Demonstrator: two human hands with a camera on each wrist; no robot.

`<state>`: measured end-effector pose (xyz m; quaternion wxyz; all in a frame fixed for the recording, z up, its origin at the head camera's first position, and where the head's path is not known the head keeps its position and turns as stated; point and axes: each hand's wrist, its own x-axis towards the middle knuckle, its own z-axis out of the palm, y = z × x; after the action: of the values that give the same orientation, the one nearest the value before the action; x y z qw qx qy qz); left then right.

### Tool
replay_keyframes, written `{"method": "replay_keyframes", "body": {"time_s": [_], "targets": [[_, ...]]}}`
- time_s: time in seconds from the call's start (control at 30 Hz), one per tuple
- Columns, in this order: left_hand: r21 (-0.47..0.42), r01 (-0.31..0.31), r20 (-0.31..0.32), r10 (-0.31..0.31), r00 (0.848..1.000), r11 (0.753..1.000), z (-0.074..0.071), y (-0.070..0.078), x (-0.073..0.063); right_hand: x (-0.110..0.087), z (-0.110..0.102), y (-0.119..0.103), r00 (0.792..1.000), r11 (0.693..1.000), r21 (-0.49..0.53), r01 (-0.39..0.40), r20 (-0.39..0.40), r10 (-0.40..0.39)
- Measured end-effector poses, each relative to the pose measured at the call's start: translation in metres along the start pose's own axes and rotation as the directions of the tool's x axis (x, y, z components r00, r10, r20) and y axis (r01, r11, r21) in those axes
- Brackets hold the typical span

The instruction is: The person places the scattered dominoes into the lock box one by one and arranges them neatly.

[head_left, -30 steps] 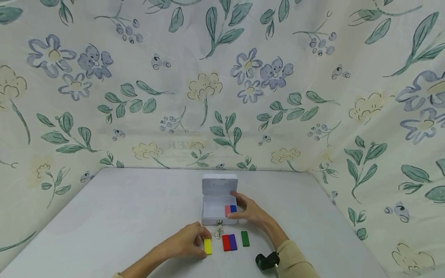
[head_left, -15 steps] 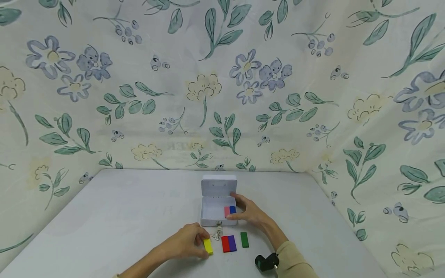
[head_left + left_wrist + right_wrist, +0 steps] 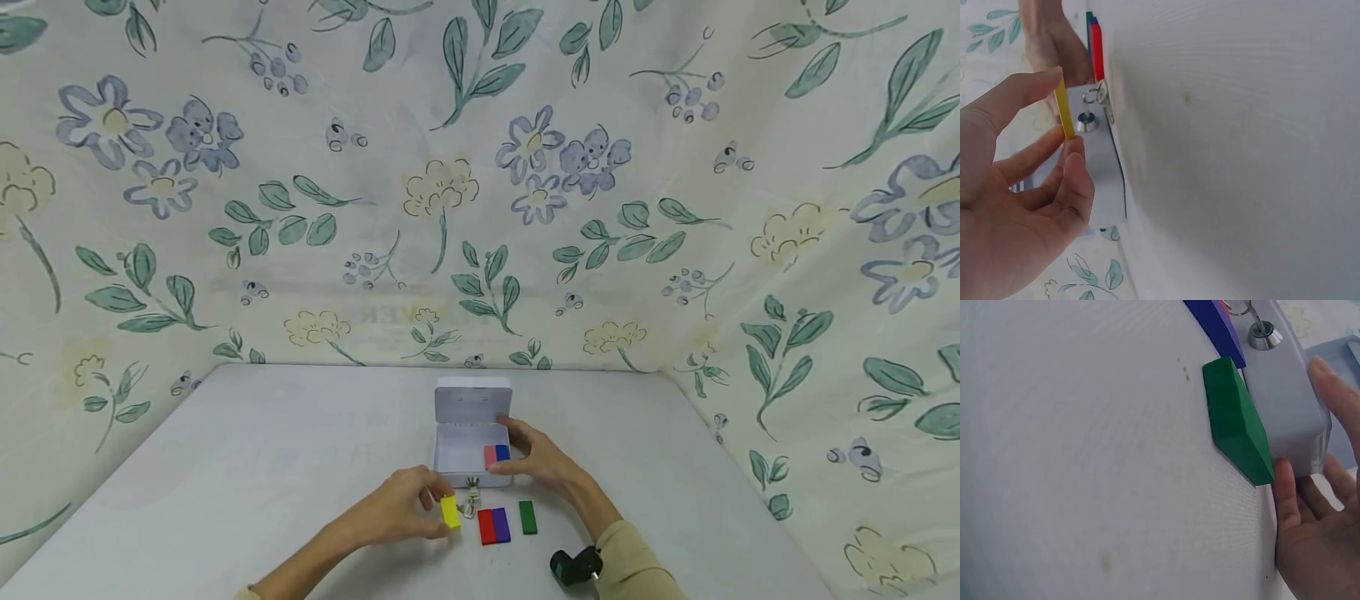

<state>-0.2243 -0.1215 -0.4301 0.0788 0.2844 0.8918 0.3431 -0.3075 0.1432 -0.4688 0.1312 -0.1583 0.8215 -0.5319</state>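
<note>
My left hand (image 3: pixel 401 504) pinches a thin yellow block (image 3: pixel 450 512) between thumb and fingertips, just in front of the box's left corner. In the left wrist view the yellow block (image 3: pixel 1065 106) stands on edge in the pinch. A small light-grey metal cash box (image 3: pixel 457 450) lies with its lid raised. Inside it, at the right, are a pink block (image 3: pixel 490 456) and a blue block (image 3: pixel 502 452). My right hand (image 3: pixel 551 458) holds the box's right side, the thumb over the front rim and the fingers along the side wall.
Keys (image 3: pixel 472 502) hang from the lock at the box's front. Before the box lie a red block (image 3: pixel 487 527) and a purple block (image 3: pixel 501 525) side by side, with a green block (image 3: pixel 528 517) to their right. A black device (image 3: pixel 576 566) sits by the right sleeve.
My left hand has lifted the yellow block off the table and moved it forward, toward the box. The right hand and the box stay where they were.
</note>
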Motion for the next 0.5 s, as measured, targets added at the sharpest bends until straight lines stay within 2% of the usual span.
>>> {"method": "replay_keyframes", "body": {"time_s": [0.27, 0.5], "targets": [[0.026, 0.004, -0.069, -0.003, 0.998, 1.0, -0.004, 0.0, 0.009, 0.0, 0.0, -0.001, 1.0, 1.0, 0.006, 0.003, -0.001, -0.003], [0.059, -0.03, -0.118, 0.037, 0.992, 0.998, -0.007, 0.0, 0.02, -0.001, 0.001, -0.001, 1.0, 1.0, -0.001, 0.004, 0.002, -0.004]]}}
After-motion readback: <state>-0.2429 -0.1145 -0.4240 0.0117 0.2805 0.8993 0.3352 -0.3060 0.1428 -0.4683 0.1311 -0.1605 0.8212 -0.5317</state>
